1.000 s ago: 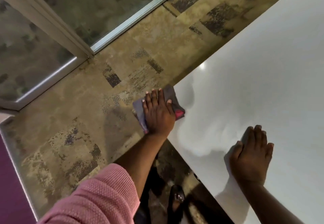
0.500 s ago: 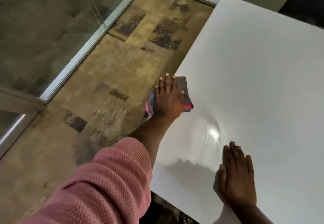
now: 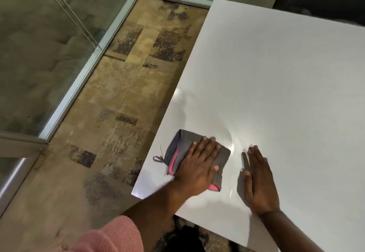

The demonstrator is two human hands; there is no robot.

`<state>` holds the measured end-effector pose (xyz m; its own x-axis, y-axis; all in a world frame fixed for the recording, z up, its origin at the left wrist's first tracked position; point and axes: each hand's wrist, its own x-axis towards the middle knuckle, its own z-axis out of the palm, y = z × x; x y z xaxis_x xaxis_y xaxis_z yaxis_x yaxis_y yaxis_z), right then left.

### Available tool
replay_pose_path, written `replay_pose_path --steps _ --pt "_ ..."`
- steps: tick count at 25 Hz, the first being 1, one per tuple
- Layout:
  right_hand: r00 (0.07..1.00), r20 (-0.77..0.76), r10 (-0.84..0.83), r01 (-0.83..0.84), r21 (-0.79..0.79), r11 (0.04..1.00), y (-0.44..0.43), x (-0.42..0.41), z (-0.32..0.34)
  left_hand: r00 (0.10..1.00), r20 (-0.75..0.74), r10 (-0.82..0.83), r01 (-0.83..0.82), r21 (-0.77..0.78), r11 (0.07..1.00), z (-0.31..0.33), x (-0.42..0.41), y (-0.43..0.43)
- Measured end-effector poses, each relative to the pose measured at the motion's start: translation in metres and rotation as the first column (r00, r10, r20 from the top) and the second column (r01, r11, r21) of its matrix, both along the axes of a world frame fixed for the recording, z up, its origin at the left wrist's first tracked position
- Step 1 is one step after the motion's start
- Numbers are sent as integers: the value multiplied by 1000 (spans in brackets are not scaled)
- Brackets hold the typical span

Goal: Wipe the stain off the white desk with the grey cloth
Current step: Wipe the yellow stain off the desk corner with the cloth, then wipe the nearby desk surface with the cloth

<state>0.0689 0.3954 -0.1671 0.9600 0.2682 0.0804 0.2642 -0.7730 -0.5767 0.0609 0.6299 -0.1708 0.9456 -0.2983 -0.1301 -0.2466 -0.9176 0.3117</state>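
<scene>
The white desk (image 3: 276,94) fills the right side of the head view, its left edge running diagonally. A folded grey cloth (image 3: 183,143) with pink trim lies near the desk's front left corner. My left hand (image 3: 197,165) presses flat on top of the cloth, fingers spread, covering its right half. My right hand (image 3: 258,182) rests flat on the bare desk just right of the cloth, fingers together, holding nothing. A faint glossy smear shows on the desk beyond the cloth. I cannot make out a distinct stain.
Mottled tan and dark carpet (image 3: 128,94) lies left of the desk. Glass partitions with metal frames (image 3: 83,74) run along the far left and back. A dark shoe (image 3: 183,238) shows under the desk's front edge.
My left hand has slid the cloth from the desk's left edge inward and toward me, onto the desk near the front corner. My right hand stays flat; the camera has turned right.
</scene>
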Motion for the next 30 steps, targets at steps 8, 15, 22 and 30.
replay_pose_path --steps 8,15,22,30 --pt "942 -46 -332 333 255 908 -30 -11 13 998 43 -43 45 -40 998 -2 73 -92" --pt "927 12 -374 367 162 916 -37 -25 18 987 66 -146 155 -154 976 10 -24 -61" --pt "970 -126 -209 170 -268 948 71 -1 16 978 73 197 -196 -22 980 -9 29 85" --pt "965 -135 -224 159 -377 912 84 30 -3 982 92 165 -168 30 985 -22 31 88"
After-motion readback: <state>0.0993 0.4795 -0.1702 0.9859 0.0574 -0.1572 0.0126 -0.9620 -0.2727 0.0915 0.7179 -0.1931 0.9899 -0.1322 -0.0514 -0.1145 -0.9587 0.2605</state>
